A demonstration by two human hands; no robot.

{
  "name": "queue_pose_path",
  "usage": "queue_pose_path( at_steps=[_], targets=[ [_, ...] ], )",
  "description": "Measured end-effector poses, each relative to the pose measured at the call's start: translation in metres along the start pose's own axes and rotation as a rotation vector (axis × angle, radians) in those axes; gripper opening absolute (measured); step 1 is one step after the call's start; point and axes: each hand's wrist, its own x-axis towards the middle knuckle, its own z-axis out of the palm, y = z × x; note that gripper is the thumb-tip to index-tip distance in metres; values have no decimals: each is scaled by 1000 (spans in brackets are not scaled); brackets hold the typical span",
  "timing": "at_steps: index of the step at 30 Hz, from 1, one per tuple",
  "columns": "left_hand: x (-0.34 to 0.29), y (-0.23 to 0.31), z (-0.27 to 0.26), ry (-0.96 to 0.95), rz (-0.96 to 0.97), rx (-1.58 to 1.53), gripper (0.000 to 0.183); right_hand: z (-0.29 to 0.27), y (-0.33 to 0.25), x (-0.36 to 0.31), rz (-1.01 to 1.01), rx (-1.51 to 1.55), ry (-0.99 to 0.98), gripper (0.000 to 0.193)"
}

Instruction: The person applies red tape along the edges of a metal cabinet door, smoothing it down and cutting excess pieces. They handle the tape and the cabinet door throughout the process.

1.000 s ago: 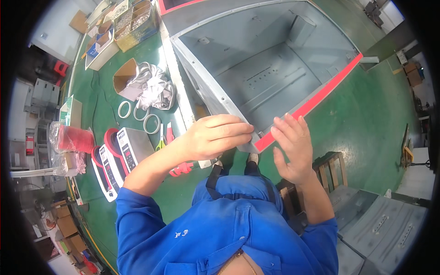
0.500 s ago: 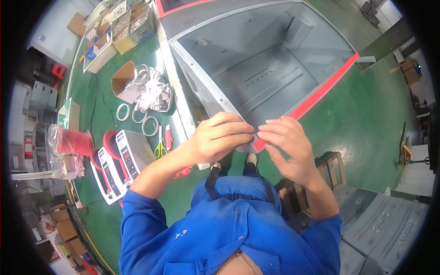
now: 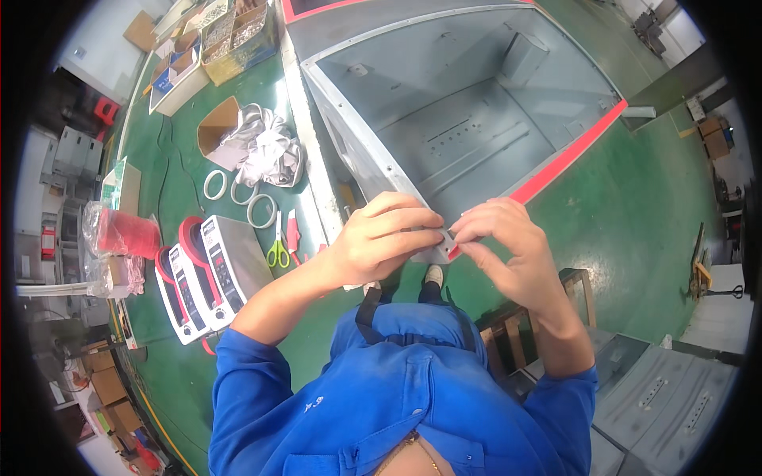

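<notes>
Bordering the heavy-looking, open grey metal box [image 3: 444, 87] at 1 o'clock, the flat red strip [image 3: 570, 155] looks light, pliable, best pinched endwise. Left hand [image 3: 389, 236] grips the box's corner; right hand [image 3: 512, 246] pinches, contents unclear.

cabinet [image 3: 421, 83]: smooth metal | red strip [image 3: 567, 155]: smooth | shirt [image 3: 373, 389]: matt cloth | benchtop [image 3: 264, 89]: glossy

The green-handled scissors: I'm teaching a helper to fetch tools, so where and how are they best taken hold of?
Probably by the green handles, from above and the person's side: the scissors lie with their loops toward the person and blades pointing away. A narrow approach seems wise, since a red tool lies close on their right.
</notes>
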Motion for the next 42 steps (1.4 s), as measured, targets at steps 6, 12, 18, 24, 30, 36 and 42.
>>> queue_pose_path(
  at_steps=[6,12,18,24,30,36,42],
  targets=[
    [5,2,2,29,40,21,38,5,-1,0,21,-39,36,10],
    [3,3,2,16,36,25,40,6,0,-5,-21,-67,69,16],
    [2,4,-1,-7,24,33,40,12,11,-23,-86,-230,248,27],
    [0,1,1,27,15,15,42,44,3,-35,-200,-448,220,33],
    [2,-3,1,105,16,69,29,62,-8,-49,-389,-326,74,31],
    [11,1,4,-24,181,145,29,50,2,-47,-222,-496,398,33],
    [9,-8,13,-132,199,96,30,13,55,-35,-166,-745,303,29]
  ],
)
